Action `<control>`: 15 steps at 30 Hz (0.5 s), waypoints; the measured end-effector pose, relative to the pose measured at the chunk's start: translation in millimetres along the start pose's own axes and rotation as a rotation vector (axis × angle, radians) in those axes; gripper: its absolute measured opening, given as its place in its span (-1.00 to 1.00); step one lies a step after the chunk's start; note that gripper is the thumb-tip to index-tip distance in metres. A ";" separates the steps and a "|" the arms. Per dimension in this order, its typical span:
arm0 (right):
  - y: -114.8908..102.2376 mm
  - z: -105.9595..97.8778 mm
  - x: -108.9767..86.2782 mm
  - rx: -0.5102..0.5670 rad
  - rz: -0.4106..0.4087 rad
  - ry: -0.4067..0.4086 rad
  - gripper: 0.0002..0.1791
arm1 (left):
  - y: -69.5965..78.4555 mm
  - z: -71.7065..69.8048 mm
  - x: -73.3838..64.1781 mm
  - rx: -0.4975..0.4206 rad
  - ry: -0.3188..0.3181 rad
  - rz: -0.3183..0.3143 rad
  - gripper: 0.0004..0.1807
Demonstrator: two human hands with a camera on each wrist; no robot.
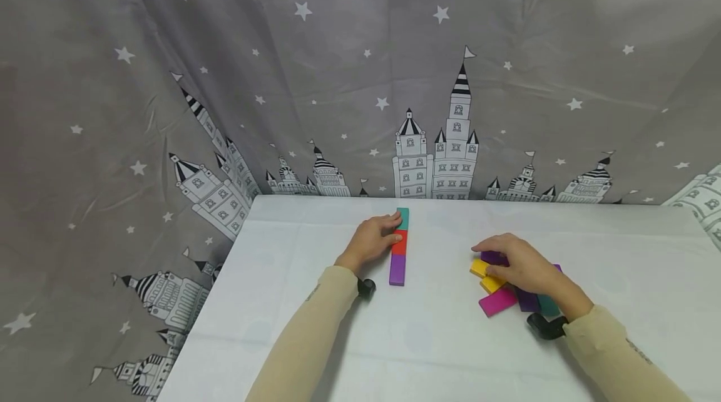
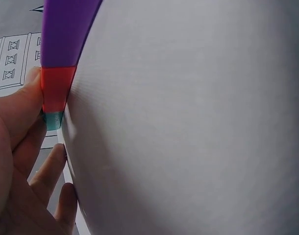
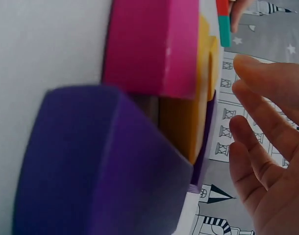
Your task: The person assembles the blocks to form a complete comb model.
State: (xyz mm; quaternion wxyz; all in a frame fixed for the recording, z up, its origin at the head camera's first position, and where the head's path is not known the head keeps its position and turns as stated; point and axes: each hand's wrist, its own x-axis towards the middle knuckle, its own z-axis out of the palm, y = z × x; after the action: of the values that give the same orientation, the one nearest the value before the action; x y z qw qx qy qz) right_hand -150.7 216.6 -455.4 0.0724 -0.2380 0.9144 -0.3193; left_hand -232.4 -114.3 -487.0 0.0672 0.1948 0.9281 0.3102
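Observation:
A straight row of blocks lies end to end on the white table: teal (image 1: 403,217), red (image 1: 399,245) and purple (image 1: 397,270). My left hand (image 1: 368,240) touches the row from its left side, thumb at the red block and fingertips at the teal one. In the left wrist view, the lower fingers are spread apart from the row. Over a loose pile of blocks, my right hand (image 1: 524,264) hovers with relaxed fingers. Beneath or beside it are yellow blocks (image 1: 492,284), a magenta block (image 1: 498,302) and a dark purple block (image 3: 90,161). Nothing shows between its fingers in the right wrist view.
The hand partly covers other pile blocks, including a teal block (image 1: 548,305). The white tabletop (image 1: 439,352) reaches back to a grey curtain (image 1: 349,76) printed with castles and stars. Black wrist devices show at both sleeves.

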 end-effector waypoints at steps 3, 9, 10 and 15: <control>3.4 2.0 2.1 -0.038 -0.042 -0.015 -0.63 | 0.2 0.4 0.8 0.005 -0.002 0.002 -0.44; 4.8 5.6 6.9 -0.111 -0.081 -0.021 -0.72 | -0.5 2.0 1.9 0.016 -0.005 -0.007 -0.44; 4.1 6.0 7.7 -0.119 -0.077 -0.018 -0.74 | -0.5 2.0 1.8 0.016 -0.005 -0.009 -0.44; -1.6 9.7 11.1 -0.163 -0.044 0.017 -0.71 | -0.9 1.4 2.3 0.013 -0.001 -0.007 -0.44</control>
State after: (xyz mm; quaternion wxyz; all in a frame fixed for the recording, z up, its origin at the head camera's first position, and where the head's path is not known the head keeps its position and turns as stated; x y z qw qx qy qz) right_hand -157.0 204.9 -461.8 0.0380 -0.2605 0.9325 -0.2474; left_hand -234.5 -113.2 -488.7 0.0673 0.1921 0.9307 0.3040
